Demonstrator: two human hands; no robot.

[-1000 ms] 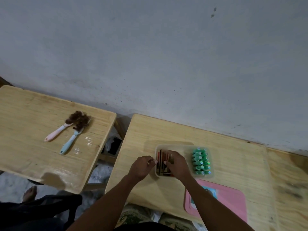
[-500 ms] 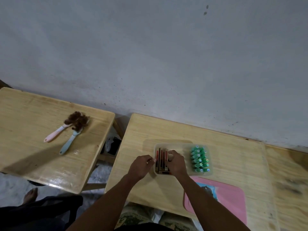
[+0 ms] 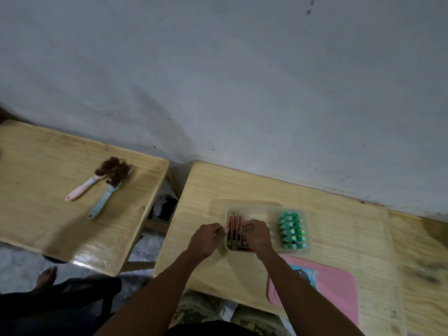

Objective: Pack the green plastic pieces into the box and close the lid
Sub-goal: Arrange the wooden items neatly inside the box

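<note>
A clear plastic box (image 3: pixel 264 209) sits on the right wooden table (image 3: pixel 208 187). Several green plastic pieces (image 3: pixel 291 229) stand packed in rows at its right end. Red and dark flat pieces (image 3: pixel 233 228) stand on edge at its left end. My right hand (image 3: pixel 256 235) is inside the box, fingers curled against the right side of those red pieces. My left hand (image 3: pixel 205 241) is just outside the box's left wall, thumb and forefinger pinched at the rim. The pink lid (image 3: pixel 335 293) lies flat at the table's front right, partly under my right forearm.
A second wooden table (image 3: pixel 36 190) on the left carries a pink-handled brush (image 3: pixel 81 192) and a blue-handled brush (image 3: pixel 101 202) with a brown tuft of hair (image 3: pixel 114 169). A gap with dark objects (image 3: pixel 164 207) separates the tables. A grey wall stands behind.
My right hand has pulled slightly off the red pieces, leaving more of them showing. My left hand stays at the box's left wall. The camera shifted a little.
</note>
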